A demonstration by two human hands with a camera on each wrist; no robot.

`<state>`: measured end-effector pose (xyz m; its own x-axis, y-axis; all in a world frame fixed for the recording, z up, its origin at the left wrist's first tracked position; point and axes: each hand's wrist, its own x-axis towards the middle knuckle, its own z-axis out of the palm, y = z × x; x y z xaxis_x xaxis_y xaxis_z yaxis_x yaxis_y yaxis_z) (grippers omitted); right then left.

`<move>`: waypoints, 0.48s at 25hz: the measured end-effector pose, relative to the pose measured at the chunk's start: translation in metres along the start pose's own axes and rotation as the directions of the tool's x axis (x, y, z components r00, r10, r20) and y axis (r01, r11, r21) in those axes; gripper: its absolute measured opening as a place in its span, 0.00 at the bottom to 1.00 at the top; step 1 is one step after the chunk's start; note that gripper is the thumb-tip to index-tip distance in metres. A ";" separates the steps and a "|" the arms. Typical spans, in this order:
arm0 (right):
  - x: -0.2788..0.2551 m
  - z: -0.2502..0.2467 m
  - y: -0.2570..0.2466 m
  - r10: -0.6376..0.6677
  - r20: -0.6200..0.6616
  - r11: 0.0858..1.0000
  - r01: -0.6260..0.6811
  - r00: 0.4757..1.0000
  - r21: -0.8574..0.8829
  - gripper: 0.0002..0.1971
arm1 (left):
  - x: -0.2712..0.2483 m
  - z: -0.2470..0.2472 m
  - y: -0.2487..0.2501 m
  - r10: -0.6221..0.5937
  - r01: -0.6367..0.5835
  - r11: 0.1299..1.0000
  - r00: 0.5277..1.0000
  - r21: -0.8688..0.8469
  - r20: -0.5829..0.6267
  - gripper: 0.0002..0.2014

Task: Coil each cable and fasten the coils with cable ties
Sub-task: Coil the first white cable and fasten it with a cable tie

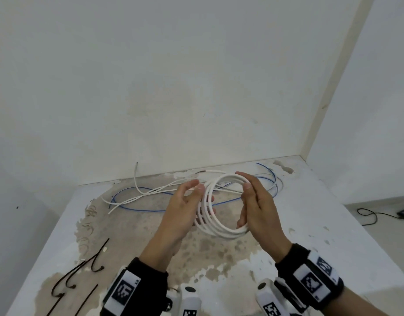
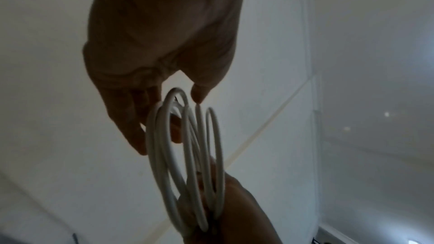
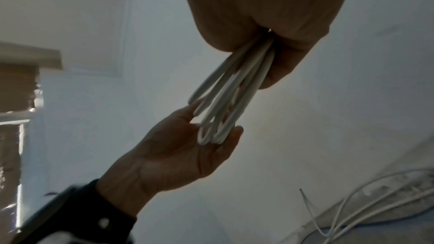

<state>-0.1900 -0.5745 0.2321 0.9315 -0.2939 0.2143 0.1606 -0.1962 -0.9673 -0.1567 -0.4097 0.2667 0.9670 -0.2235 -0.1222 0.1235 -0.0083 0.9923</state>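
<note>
Setting: white walls meet in a corner behind a pale bench (image 1: pixel 310 224) whose top is worn to a brown patch around the coil.
Cable ties: several black cable ties (image 1: pixel 82 270) lie on the bench, nearer than the coil and off to its left.
Left hand: the left hand (image 1: pixel 182 215) is at the coil's left side, its fingers (image 3: pixel 187 112) nearly straight and a little spread, with the tips against the outer loops and the thumb tip touching one loop; it does not close round them.
Right hand: the right hand (image 1: pixel 256 208) grips the coil's right side, its fingers (image 1: pixel 242 218) curled under the bundled loops and the thumb pressed over them.
Coil: the white cable coil (image 1: pixel 215 224) of several loops is held upright above the bench between both hands, the loops fanned apart on the left side and bunched on the right.
Loose cables: beyond the coil, thin white cables (image 1: pixel 137 197) and a blue cable (image 1: pixel 146 210) lie spread on the bench near the wall.
</note>
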 end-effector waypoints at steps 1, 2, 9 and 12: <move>-0.001 0.001 0.000 0.013 0.001 1.000 -0.013 1.000 0.017 0.16 | -0.002 0.004 -0.001 0.016 -0.015 1.000 1.000 0.013 -0.025 0.13; -0.003 0.001 0.001 0.023 0.029 1.000 -0.023 0.999 0.020 0.16 | -0.002 0.010 -0.002 0.048 -0.047 0.999 0.998 0.026 -0.041 0.15; -0.008 0.001 -0.003 -0.087 0.047 0.995 0.090 0.995 -0.050 0.16 | 0.006 0.014 -0.006 0.307 -0.276 0.874 0.952 0.401 -0.014 0.33; -0.006 0.000 -0.005 -0.161 0.094 0.981 0.170 0.982 -0.091 0.15 | 0.010 0.008 -0.013 0.455 -0.366 0.748 0.890 0.554 -0.027 0.31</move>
<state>-0.1963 -0.5714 0.2354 0.9200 -0.1689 0.3537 0.2862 -0.3272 -0.9006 -0.1508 -0.4199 0.2528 0.9229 -0.1762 0.3425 -0.3847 -0.4641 0.7979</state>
